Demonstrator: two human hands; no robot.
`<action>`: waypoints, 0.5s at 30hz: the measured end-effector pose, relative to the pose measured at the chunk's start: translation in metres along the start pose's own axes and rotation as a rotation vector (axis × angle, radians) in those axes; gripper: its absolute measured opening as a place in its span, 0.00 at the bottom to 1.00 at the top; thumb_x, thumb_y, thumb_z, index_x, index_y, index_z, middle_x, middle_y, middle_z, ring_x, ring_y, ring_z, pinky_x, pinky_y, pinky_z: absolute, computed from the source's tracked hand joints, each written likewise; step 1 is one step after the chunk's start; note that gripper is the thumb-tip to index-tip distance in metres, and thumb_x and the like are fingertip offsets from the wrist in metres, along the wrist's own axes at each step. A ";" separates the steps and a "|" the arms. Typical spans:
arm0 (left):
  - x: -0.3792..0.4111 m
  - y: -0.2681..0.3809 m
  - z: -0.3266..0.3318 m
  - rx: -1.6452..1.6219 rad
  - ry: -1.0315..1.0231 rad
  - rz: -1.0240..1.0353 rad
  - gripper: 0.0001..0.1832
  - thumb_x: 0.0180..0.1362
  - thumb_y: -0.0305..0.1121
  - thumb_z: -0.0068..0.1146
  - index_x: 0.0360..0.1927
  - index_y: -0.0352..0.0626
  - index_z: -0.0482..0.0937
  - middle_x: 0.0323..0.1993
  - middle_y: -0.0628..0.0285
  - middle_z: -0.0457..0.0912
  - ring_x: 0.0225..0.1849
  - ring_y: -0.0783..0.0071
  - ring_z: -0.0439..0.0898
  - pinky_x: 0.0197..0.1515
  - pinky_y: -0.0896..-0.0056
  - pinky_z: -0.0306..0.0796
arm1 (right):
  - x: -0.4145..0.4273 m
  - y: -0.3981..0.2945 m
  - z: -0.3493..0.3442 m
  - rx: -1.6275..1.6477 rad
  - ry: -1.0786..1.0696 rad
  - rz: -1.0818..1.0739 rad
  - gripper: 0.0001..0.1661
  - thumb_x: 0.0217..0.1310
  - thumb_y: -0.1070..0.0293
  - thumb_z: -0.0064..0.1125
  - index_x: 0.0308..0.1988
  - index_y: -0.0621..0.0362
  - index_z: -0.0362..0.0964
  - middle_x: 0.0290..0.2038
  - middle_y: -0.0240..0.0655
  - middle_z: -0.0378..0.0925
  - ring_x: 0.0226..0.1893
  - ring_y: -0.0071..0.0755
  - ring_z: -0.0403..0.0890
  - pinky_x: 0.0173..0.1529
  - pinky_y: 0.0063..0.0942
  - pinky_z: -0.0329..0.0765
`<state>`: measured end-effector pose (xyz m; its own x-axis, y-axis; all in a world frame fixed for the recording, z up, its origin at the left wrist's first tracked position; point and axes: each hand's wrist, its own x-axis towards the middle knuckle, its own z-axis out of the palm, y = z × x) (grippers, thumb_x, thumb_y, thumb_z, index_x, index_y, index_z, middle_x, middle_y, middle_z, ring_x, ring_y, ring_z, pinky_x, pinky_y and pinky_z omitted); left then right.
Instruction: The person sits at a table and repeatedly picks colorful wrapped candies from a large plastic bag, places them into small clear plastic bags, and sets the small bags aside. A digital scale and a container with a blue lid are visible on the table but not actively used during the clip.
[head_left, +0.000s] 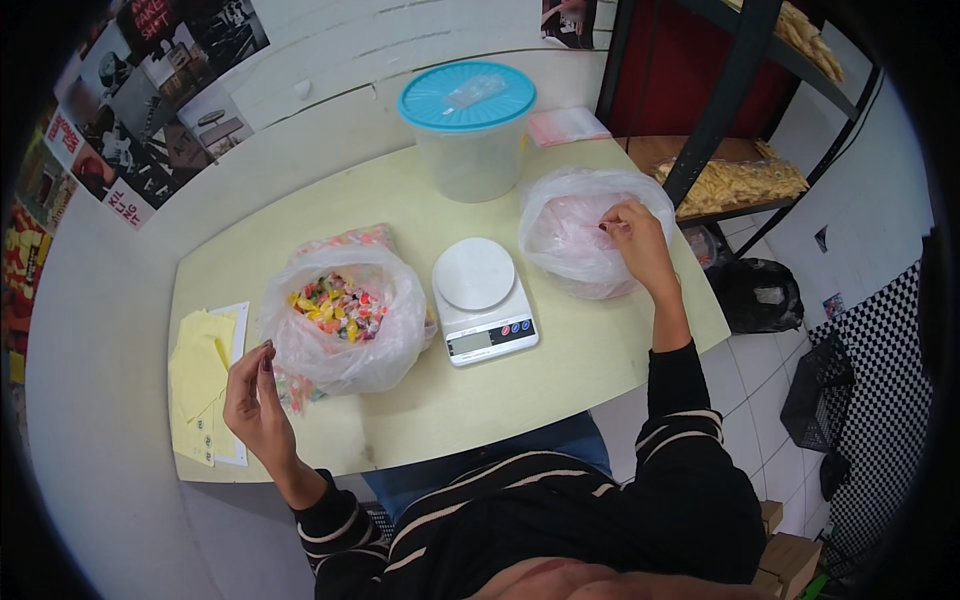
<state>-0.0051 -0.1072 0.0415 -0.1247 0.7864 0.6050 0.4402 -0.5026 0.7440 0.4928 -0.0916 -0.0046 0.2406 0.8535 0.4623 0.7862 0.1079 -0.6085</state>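
My left hand (257, 405) is raised beside the left rim of a white plastic bag (397, 300), its fingertips and thumb drawn together; I see nothing between them. Inside that bag are wrapped candies (337, 306) in yellow, red and other colours. My right hand (636, 238) is over a second white plastic bag (547, 255), pinching a thin, clear plastic piece with a pink line (591, 226). Pinkish, see-through contents fill this bag, too blurred to name surely. Between the two bags stands a white digital kitchen scale (475, 274) with a bare round platform.
A clear tub with a blue lid (466, 97) stands at the table's back, a small clear packet on top. Beside it lie pink-edged plastic bags (568, 126). Yellow papers (196, 367) are at the left edge. A metal shelf (720, 105) holds bagged snacks (731, 185) at right.
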 end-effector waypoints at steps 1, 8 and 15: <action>0.006 0.008 0.002 -0.001 -0.028 0.041 0.09 0.64 0.17 0.50 0.44 0.29 0.80 0.43 0.53 0.83 0.47 0.68 0.81 0.52 0.70 0.74 | 0.002 -0.001 -0.002 0.000 0.014 -0.008 0.06 0.54 0.78 0.63 0.34 0.66 0.76 0.37 0.43 0.77 0.38 0.44 0.79 0.44 0.32 0.75; 0.045 0.081 0.038 0.011 -0.159 0.351 0.10 0.53 0.12 0.56 0.39 0.30 0.83 0.39 0.50 0.85 0.43 0.62 0.84 0.50 0.69 0.74 | 0.014 -0.035 -0.017 0.326 -0.007 -0.016 0.04 0.58 0.77 0.63 0.35 0.64 0.75 0.36 0.32 0.77 0.36 0.25 0.79 0.43 0.23 0.74; 0.062 0.102 0.090 -0.228 -0.387 0.299 0.15 0.54 0.21 0.64 0.46 0.33 0.82 0.40 0.53 0.85 0.42 0.64 0.84 0.47 0.70 0.75 | 0.040 -0.154 0.005 0.667 -0.174 -0.331 0.04 0.61 0.78 0.61 0.38 0.63 0.74 0.38 0.31 0.74 0.40 0.23 0.75 0.46 0.22 0.72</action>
<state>0.1123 -0.0772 0.1292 0.3327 0.6500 0.6832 0.1963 -0.7564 0.6240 0.3786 -0.0716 0.1037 -0.0844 0.7853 0.6134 0.2784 0.6096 -0.7422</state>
